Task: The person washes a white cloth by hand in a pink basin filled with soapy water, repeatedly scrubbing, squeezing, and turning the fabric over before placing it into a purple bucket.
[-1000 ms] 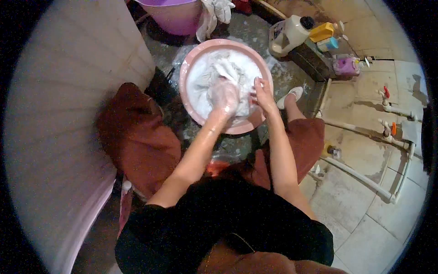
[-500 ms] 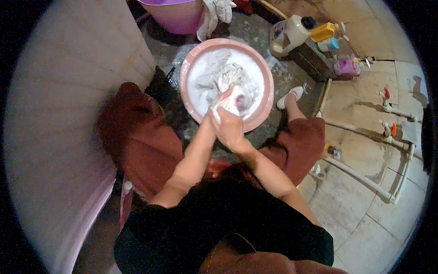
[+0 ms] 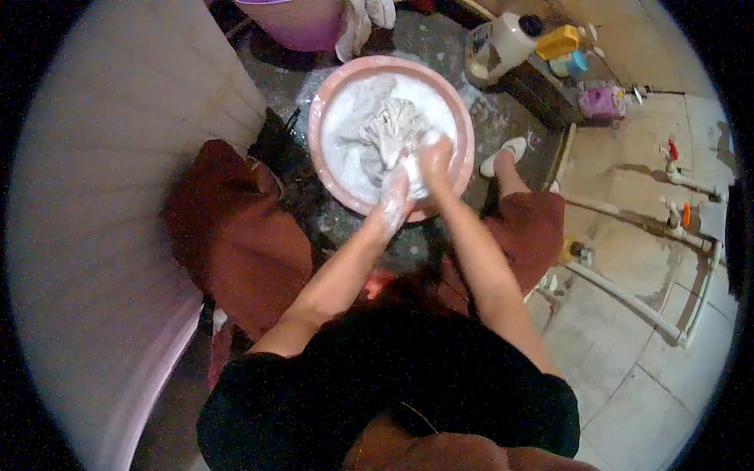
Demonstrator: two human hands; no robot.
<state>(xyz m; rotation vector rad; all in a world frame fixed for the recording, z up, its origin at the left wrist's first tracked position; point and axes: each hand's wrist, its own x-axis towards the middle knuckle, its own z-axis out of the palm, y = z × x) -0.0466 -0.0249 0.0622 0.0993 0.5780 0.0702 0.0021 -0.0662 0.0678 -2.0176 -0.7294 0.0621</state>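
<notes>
A pink basin (image 3: 317, 149) on the floor is full of white suds. In it lies a soaked whitish cloth (image 3: 393, 129), bunched up near the middle. My left hand (image 3: 397, 187), coated with foam, is closed on the near part of the cloth; its fingertips are hidden by suds and fabric. Just to the right, my right hand (image 3: 435, 161) is curled round another part of the cloth, close to the basin's right side. Foam hides where the cloth ends.
A purple tub (image 3: 302, 27) with pale fabric (image 3: 357, 27) over its rim stands beyond the basin. At the upper right are a large white jug (image 3: 503, 47), a yellow bottle (image 3: 558, 42) and a pink-purple pack (image 3: 603, 100). Pipes (image 3: 628, 298) run along the right wall.
My hands, pressed together over the near rim before, have moved forward into the basin and apart. The right hand has gone right, and the cloth has sunk lower into the suds.
</notes>
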